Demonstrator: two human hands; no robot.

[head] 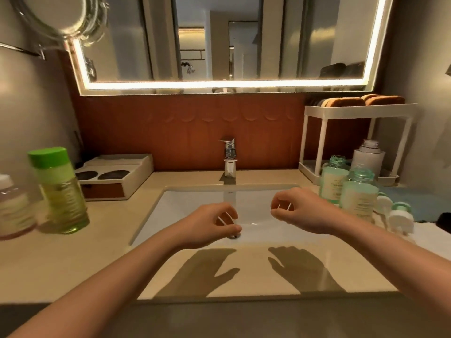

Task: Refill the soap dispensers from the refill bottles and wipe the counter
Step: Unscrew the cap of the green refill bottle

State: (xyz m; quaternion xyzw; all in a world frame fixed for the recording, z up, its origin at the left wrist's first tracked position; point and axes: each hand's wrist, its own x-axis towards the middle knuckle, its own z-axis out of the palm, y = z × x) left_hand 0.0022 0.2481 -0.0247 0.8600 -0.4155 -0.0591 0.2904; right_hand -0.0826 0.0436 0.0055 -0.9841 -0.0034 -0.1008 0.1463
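Observation:
Both my hands hover over the white sink [185,203], holding nothing. My left hand [210,225] hangs above the drain with fingers loosely curled. My right hand [297,208] is a little farther right, fingers also loosely curled. On the right counter stand two uncapped mint-green dispenser bottles [358,193], [333,181] and a white uncapped bottle [367,158] behind them. Their pump heads [400,219] lie on a white towel [429,236] beside them. On the left counter stand a tall green refill bottle [61,189] with a green cap and a pinkish bottle [13,208] at the frame's edge.
A chrome faucet [229,154] rises behind the sink. A white tray box [114,174] with dark pads sits at the back left. A white two-tier rack [361,111] with folded brown cloths stands at the back right. A lit mirror hangs above.

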